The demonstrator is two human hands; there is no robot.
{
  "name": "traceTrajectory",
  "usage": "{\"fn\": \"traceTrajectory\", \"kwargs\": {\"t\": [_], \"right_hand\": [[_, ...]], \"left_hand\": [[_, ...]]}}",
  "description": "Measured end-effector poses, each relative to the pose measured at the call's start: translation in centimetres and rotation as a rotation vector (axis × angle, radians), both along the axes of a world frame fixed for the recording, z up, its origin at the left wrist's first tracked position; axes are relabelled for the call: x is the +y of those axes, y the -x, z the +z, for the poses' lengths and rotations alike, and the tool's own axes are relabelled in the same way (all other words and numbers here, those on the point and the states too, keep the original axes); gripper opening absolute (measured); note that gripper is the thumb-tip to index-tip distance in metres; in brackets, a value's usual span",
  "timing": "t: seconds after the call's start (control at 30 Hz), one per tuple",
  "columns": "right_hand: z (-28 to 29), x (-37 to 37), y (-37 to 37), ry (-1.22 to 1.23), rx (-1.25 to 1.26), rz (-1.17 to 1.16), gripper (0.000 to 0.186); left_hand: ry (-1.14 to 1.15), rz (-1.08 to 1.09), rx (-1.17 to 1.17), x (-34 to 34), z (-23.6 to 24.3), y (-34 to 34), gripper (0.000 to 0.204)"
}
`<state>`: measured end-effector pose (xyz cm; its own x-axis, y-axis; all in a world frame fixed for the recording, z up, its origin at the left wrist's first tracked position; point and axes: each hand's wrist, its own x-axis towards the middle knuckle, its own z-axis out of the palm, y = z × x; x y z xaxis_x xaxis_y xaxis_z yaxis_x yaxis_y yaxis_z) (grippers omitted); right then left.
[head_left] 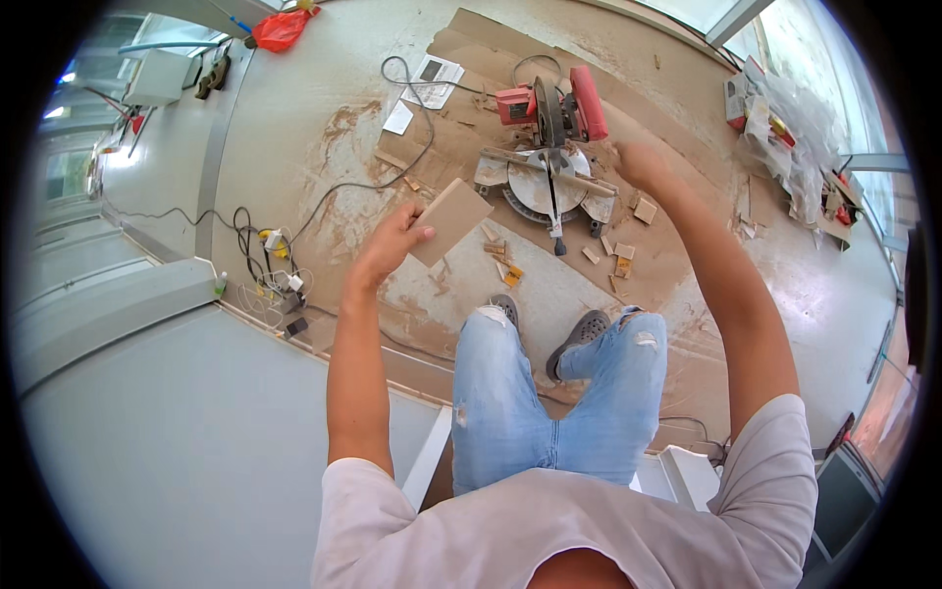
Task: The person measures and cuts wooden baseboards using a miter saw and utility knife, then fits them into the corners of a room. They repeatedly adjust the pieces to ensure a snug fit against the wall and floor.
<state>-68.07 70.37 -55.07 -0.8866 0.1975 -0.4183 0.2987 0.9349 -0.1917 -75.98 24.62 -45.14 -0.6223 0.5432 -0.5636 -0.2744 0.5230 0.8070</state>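
My left hand [397, 240] is closed on a flat, light-brown board piece [453, 222], its thumb on top and the board tilted above the floor. To the right of it stands a red miter saw [549, 113], its round metal table [530, 187] crossed by a narrow wood strip [589, 185]. My right hand [640, 165] is just right of the saw, below its red housing and close to the strip's end. Its fingers point away and are mostly hidden, so I cannot see whether they grip anything.
Cardboard [471, 49] dusted with sawdust lies under the saw. Wood offcuts [625, 253] are scattered near my shoes [579, 339]. A black cable [324, 196] runs left to a power strip [280, 243]. Plastic bags [800, 137] lie at the right, a large grey panel [177, 422] at the left.
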Motion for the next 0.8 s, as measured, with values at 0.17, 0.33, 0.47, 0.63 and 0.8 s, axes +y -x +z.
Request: {"fn": "traceTrajectory", "kwargs": {"t": [0.17,0.33,0.47,0.63,0.8], "right_hand": [[13.9,-5.1,-20.1,0.378,-0.354,-0.066,0.028],[27.1,-11.2,-31.5,1.013,-0.281,-0.498,0.023],[36.1,-17.7,-31.5,1.151,-0.253,-0.470,0.028],[35.6,-20.2,-34.4,1.175,-0.519,0.005,0.024],[39.5,-23.9,-37.7,1.134,-0.808,0.330,0.021]], "left_hand": [[-0.135,0.123,-0.033,-1.8,16.8,-4.7,0.022],[0.018,0.045,0.190,-1.1,25.3,-14.1,0.028],[0.151,-0.077,0.183,-0.4,24.2,-26.6,0.034],[0.048,0.177,0.133,0.1,24.1,-43.2,0.041],[-0.164,0.475,0.072,-4.9,26.4,-53.7,0.050]]}}
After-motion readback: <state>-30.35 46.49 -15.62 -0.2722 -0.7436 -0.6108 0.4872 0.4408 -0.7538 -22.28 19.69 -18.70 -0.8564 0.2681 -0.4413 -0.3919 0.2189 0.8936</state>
